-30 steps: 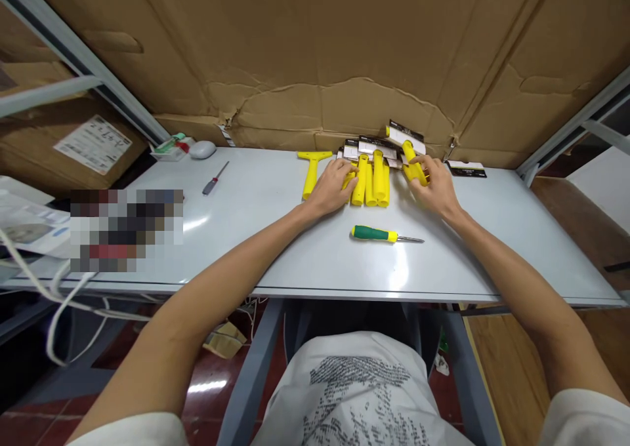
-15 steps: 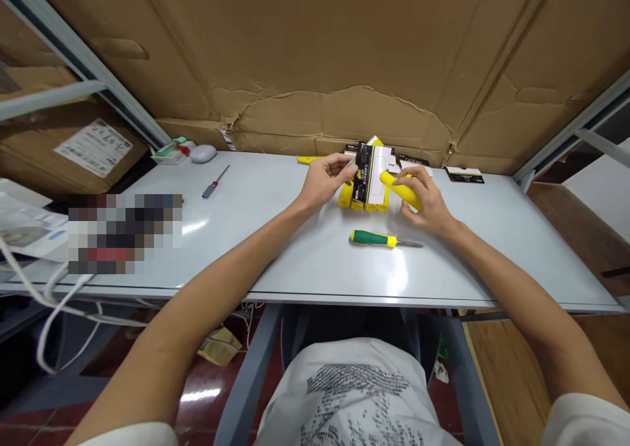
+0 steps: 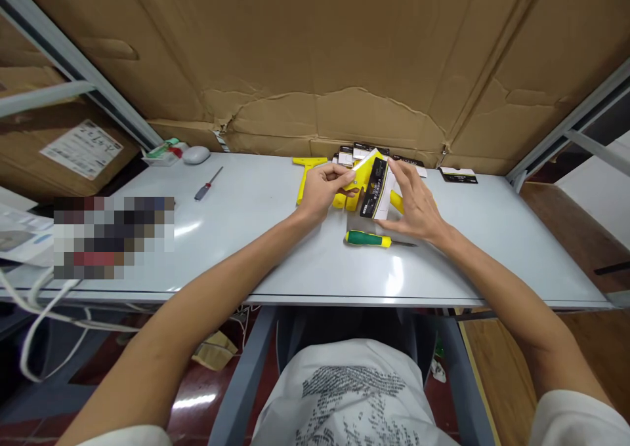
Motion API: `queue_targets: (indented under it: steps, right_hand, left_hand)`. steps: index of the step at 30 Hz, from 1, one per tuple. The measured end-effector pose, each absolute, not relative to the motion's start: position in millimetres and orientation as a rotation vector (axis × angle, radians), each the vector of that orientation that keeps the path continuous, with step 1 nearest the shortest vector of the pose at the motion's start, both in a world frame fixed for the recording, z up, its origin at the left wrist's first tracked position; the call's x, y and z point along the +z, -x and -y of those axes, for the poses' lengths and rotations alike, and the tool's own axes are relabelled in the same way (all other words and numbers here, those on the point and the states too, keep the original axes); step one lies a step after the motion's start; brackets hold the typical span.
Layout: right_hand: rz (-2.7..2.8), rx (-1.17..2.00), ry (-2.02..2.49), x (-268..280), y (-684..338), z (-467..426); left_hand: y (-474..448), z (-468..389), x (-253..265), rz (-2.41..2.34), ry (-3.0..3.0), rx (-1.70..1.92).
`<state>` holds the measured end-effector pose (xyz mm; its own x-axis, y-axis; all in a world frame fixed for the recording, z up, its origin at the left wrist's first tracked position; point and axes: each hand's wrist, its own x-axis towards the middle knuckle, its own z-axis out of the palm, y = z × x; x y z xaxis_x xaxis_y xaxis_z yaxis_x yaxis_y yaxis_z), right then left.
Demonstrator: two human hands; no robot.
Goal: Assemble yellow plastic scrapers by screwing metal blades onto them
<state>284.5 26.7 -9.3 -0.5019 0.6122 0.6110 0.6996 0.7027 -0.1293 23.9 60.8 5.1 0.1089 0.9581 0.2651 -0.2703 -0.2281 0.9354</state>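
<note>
Held over the table is a yellow scraper (image 3: pixel 365 169) with a pale straight edge along its head. My left hand (image 3: pixel 322 187) pinches the head near that edge. A black-and-white printed card (image 3: pixel 373 190) lies across the scraper, whose handle shows to the card's right. My right hand (image 3: pixel 416 200) is around the card, with fingers at its top corner and thumb at its lower edge. Behind my left hand is another yellow scraper (image 3: pixel 309 162) on the table. More yellow handles lie under the held one, partly hidden. In front lies a green-and-yellow screwdriver (image 3: pixel 368 239).
Several printed cards (image 3: pixel 457 175) lie along the back of the table (image 3: pixel 256 249), against a cardboard sheet (image 3: pixel 315 52). At left are a grey screwdriver (image 3: pixel 203 191), a computer mouse (image 3: pixel 195 155), a small tray (image 3: pixel 165 154) and white cables (image 3: pixel 29 341).
My right hand has gone from the yellow handle to the card. The left has shifted from the card to the scraper's head, which has turned into clearer view.
</note>
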Motion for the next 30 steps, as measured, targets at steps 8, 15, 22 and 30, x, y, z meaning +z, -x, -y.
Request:
queue_targets:
  steps: [8, 15, 22, 30]
  right_hand:
    - [2.118, 0.028, 1.06, -15, -295, -34]
    - [1.656, 0.413, 1.05, -4, -359, -83]
    - [1.086, 0.606, 1.14, 21, -458, -97]
    - [0.9, 0.664, 1.408, 0, -495, -96]
  left_hand:
    - [8, -103, 8, -0.979, -0.916, 1.681]
    - [64, -146, 13, -1.113, -0.619, 1.791]
    - [91, -161, 6, -1.168, -0.544, 1.676]
    - [98, -172, -3, -1.131, -0.765, 1.611]
